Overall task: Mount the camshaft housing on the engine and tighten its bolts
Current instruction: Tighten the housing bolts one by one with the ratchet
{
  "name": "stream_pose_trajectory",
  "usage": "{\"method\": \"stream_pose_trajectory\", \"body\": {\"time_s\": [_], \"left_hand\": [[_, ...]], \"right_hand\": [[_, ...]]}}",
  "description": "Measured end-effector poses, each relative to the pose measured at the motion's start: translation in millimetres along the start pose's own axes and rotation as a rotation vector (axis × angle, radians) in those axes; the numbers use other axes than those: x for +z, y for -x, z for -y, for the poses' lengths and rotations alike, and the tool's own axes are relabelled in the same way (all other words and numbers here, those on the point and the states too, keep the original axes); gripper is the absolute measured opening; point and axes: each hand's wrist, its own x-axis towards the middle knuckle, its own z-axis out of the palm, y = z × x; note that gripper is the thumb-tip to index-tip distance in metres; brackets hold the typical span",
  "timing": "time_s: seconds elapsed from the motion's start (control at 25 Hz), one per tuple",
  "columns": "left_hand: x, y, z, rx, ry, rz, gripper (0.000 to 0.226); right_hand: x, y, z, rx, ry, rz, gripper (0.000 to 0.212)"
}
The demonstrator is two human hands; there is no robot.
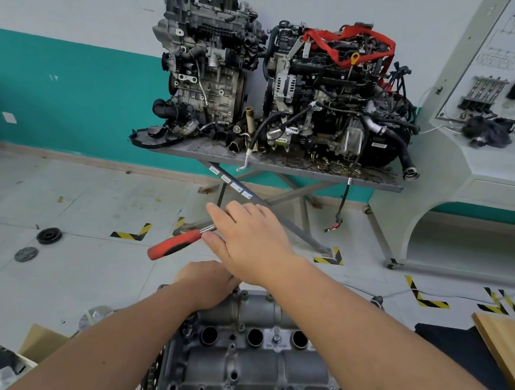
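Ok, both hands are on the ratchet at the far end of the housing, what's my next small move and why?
Probably swing the red-handled ratchet through another stroke: the right hand lies over its shaft, and the left hand steadies the head at the camshaft housing's far edge.

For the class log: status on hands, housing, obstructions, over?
Right hand on ratchet, fingers straight. Left hand bracing camshaft housing at far end. Housing seated on engine. Nothing obstructing.

Ratchet handle (174, 245) is showing red with a black end. Camshaft housing (252, 353) is presenting dull grey metal. Wall band (63, 95) is showing teal under white. Floor markers (131, 233) are displaying yellow-and-black stripes. Strap (348, 44) on the far engine is showing red.
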Motion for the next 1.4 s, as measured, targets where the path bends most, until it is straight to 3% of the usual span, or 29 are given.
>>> {"method": "stream_pose_trajectory", "body": {"time_s": [0.16, 0.24, 0.28, 0.4, 0.48, 0.56, 0.64, 0.8, 0.96, 1.08, 1.2, 1.28, 1.4], "left_hand": [[4, 0, 0, -0.016, 0.068, -0.013, 0.044], [6, 1, 0, -0.014, 0.063, -0.026, 0.041], [7, 1, 0, -0.008, 0.060, -0.031, 0.041], [8, -1, 0, 0.000, 0.058, -0.029, 0.045], [6, -1, 0, -0.001, 0.085, -0.026, 0.045], [6, -1, 0, 0.007, 0.101, -0.028, 0.044], [5, -2, 0, 0.018, 0.109, -0.019, 0.042], [5, -1, 1, 0.017, 0.118, 0.010, 0.038], [4, 0, 0, 0.005, 0.115, 0.012, 0.029], [2, 0, 0, 0.006, 0.096, 0.018, 0.030], [2, 1, 1, 0.005, 0.077, 0.035, 0.031], [3, 1, 1, 0.022, 0.057, 0.025, 0.031], [-1, 1, -2, 0.007, 0.041, 0.033, 0.031]], "right_hand": [[-10, -13, 0, 0.104, -0.043, 0.075, 0.035], [-16, -18, 0, 0.263, -0.211, 0.182, 0.030], [-18, -19, -1, 0.377, -0.425, 0.229, 0.028], [-20, -14, 5, 0.803, -1.411, 0.241, 0.011], [-16, -10, 4, 0.980, -1.889, 0.081, 0.009], [-9, -3, 4, 1.016, -2.162, -0.071, 0.013], [-2, 4, 2, 0.961, -2.111, -0.050, 0.015], [10, 13, 1, 0.765, -1.704, 0.072, 0.036], [22, 20, 1, 0.598, -1.391, -0.113, 0.047], [26, 23, 8, 0.510, -1.299, -0.176, 0.062], [29, 24, 13, 0.455, -1.247, -0.269, 0.048], [32, 26, 13, 0.418, -1.165, -0.419, 0.041], [39, 22, 4, 0.202, -0.813, -0.593, 0.038]]}}
